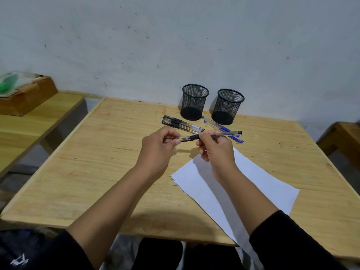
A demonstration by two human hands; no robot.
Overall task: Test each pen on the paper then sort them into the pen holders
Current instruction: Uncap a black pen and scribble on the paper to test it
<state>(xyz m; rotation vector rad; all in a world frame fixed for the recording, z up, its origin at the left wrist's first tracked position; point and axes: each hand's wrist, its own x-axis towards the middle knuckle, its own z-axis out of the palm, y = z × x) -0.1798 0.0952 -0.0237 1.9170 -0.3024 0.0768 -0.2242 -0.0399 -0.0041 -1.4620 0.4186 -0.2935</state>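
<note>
Pen (214, 135) tip hidden in left hand (157, 149), paper (229, 191) corner off btm edge

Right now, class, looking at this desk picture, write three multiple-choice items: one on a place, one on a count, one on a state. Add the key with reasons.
1. Where does the white paper lie?
A. Inside a holder
B. On the table, under the right forearm
C. On the side bench

2. How many black mesh pen holders stand at the wall?
A. One
B. Two
C. Four

3. What state is the held pen in?
A. Lying loose on the table
B. Standing in a holder
C. Gripped by both hands above the table

Key: B, the sheet lies flat on the wood by the right hand; B, left holder and right holder; C, the left hand pinches its tip end.
</note>
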